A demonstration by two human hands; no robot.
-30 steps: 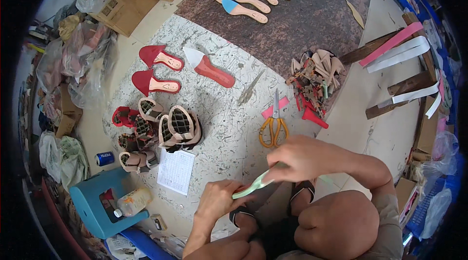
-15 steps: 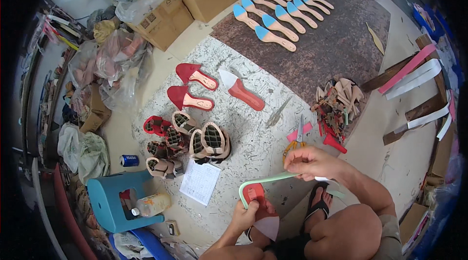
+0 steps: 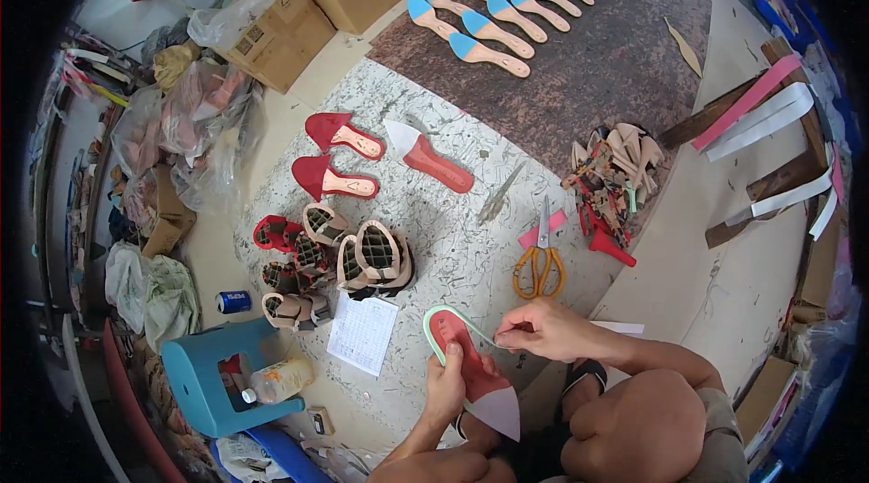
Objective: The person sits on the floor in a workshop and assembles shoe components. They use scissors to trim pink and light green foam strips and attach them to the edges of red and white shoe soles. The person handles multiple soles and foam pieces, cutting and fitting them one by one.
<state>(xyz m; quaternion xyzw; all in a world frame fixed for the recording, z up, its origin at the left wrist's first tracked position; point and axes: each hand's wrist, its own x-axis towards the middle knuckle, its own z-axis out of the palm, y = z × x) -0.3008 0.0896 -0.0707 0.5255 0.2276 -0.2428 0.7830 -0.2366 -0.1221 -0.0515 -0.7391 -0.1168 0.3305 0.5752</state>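
A red shoe insole (image 3: 460, 352) with a pale toe piece stands tilted in front of me. My left hand (image 3: 444, 385) grips it by its side, thumb on the red face. Round its heel end bends a narrow light green strip (image 3: 429, 331). My right hand (image 3: 543, 331) is closed in a pinch on the strip's free end, to the right of the insole. Orange-handled scissors (image 3: 540, 261) lie just beyond my right hand, on a pink scrap (image 3: 543, 228).
Two red-toed insoles (image 3: 348, 177) and a white-toed red one (image 3: 439, 162) lie on the speckled board. Several blue-toed insoles (image 3: 489, 26) lie farther off. Shoe uppers (image 3: 376, 252), a written paper (image 3: 362, 331) and a teal stool (image 3: 204, 370) stand left; scraps (image 3: 615, 175) lie right.
My right hand has moved left and down, drawing the green strip round the heel toward the insole's right edge. The insole is turned more toward view, and the scissors now show fully.
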